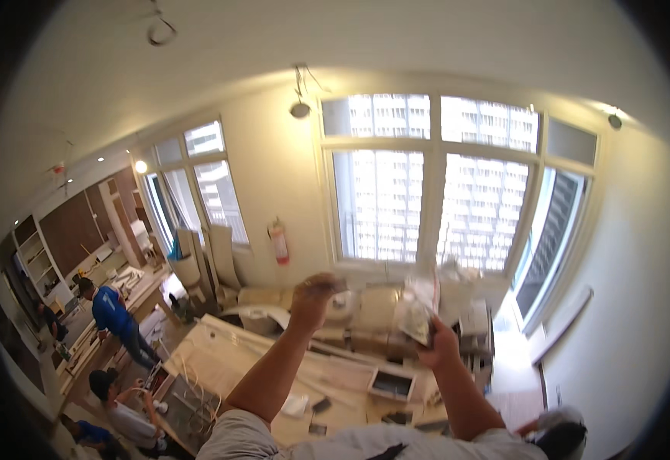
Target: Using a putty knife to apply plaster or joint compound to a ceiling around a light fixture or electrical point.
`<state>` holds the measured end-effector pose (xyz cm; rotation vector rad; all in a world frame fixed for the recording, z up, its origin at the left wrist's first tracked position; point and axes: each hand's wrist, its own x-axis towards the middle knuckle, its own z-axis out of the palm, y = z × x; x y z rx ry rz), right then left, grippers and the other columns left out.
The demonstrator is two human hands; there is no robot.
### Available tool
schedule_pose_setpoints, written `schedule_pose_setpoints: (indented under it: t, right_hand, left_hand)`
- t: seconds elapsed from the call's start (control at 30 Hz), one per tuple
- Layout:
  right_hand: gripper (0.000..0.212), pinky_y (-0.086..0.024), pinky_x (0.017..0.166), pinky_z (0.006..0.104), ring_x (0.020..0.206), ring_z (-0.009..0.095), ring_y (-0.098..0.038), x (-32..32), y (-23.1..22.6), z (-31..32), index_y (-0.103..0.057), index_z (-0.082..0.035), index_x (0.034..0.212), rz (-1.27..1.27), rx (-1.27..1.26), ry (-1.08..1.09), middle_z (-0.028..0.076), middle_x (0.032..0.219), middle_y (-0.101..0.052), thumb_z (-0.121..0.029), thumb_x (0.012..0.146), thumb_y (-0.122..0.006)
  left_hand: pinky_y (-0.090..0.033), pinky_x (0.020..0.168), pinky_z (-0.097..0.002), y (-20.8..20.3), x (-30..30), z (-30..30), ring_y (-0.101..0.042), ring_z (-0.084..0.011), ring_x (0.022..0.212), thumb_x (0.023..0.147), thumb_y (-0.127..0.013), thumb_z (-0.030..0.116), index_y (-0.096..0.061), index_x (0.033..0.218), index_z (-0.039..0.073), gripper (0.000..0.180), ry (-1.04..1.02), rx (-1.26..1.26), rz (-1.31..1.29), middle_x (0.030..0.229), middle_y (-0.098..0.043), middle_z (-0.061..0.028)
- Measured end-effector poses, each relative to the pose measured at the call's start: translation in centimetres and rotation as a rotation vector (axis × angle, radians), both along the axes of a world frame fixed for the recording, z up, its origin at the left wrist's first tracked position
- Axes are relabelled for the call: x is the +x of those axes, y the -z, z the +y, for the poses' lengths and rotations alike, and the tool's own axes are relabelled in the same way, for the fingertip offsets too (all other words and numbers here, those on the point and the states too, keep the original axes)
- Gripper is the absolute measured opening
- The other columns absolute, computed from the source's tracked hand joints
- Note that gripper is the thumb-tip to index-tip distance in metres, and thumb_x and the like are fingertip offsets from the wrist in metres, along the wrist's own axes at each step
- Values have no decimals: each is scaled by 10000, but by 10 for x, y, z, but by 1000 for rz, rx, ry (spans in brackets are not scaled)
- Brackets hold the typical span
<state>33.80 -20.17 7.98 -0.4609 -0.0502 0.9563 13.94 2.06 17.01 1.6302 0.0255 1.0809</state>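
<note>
Clear plastic bag [419, 307] gripped in right hand [438, 346]; left hand [313, 295] raised, clenched on something small, unclear.

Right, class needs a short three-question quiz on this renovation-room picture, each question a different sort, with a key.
1. True or false: the right hand holds a clear plastic bag.
2. The red fire extinguisher hangs: A) on the wall left of the big window B) on the ceiling C) on the worktable.
3. What colour shirt does the standing person at left wear?

Key: 1 true; 2 A; 3 blue.
</note>
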Motion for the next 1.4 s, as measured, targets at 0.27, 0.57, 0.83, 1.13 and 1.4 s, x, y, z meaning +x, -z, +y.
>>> schedule_pose_setpoints:
  t: [0.27, 0.57, 0.83, 1.13, 1.4]
  right_hand:
    - [293, -529, 895, 410, 1021, 267, -632, 11, 30, -57, -535, -41, 1183, -278, 12, 91, 109, 1115, -638, -237, 994, -428]
    - [401, -527, 820, 342, 947, 289, -666, 28, 50, -104, -600, -53, 1077, -288, 88, 243, 134, 994, -676, -191, 728, -741]
    - [392, -527, 791, 382, 907, 346, -662, 32, 71, -142, -619, -31, 1091, -1146, -685, 718, 172, 970, -672, -224, 758, -695]
    - [386, -536, 766, 359, 881, 328, -675, 34, 85, -128, -621, -24, 1052, -809, -271, 552, 165, 923, -677, -191, 717, -714]
    - [389, -534, 768, 346, 885, 320, -678, 20, 80, -162, -618, -25, 1048, -1481, -915, 820, 165, 930, -679, -193, 714, -724]
  left_hand:
    - [-481, 769, -440, -312, 21, -7, -601, -369, 866, 789, -633, 62, -629, 1008, 19, 223, -1078, 726, -475, 925, -636, -177]
    - [-475, 689, -434, -483, 43, -43, -591, -398, 759, 848, -465, 126, -550, 860, -64, 209, -955, 522, -800, 821, -610, -239]
    - [-497, 843, -380, -526, 61, -135, -611, -318, 972, 960, -459, 136, -505, 1155, -151, 350, -1278, 569, -342, 1115, -583, -274]
    - [-458, 794, -376, -536, 91, -38, -575, -318, 838, 868, -476, 142, -551, 902, -50, 209, -1645, 746, -868, 796, -587, -150]
    - [-482, 739, -360, -529, 45, -88, -605, -253, 874, 887, -583, 243, -591, 1000, 9, 259, -1602, 723, -268, 947, -591, -143]
